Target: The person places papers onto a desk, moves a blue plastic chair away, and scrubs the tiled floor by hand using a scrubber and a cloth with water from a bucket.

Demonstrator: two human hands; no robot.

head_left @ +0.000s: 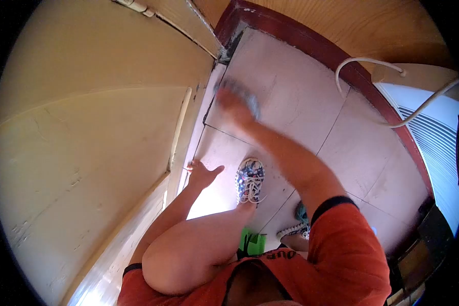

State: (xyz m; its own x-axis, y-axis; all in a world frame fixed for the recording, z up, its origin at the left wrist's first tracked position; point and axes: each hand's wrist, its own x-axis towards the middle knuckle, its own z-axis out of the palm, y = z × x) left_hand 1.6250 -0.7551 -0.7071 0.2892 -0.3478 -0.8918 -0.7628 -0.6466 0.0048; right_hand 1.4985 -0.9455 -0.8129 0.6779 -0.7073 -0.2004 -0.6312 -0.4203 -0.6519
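Observation:
My right hand is pressed to the tiled floor near the corner by the door frame, smeared by motion. Under and around its fingers shows a bluish-grey cloth, its details lost in the blur. My left hand holds nothing; its thumb is stretched away from the fingers. The fingertips of that hand are at the pale door sill, apparently resting on it. Between my arms a patterned shoe with white laces stands on the floor tiles.
A yellowish door panel fills the left side. Dark red skirting runs below a wooden surface at the back. On the right stands a white slatted appliance with a white cable. Something bright green lies beneath me.

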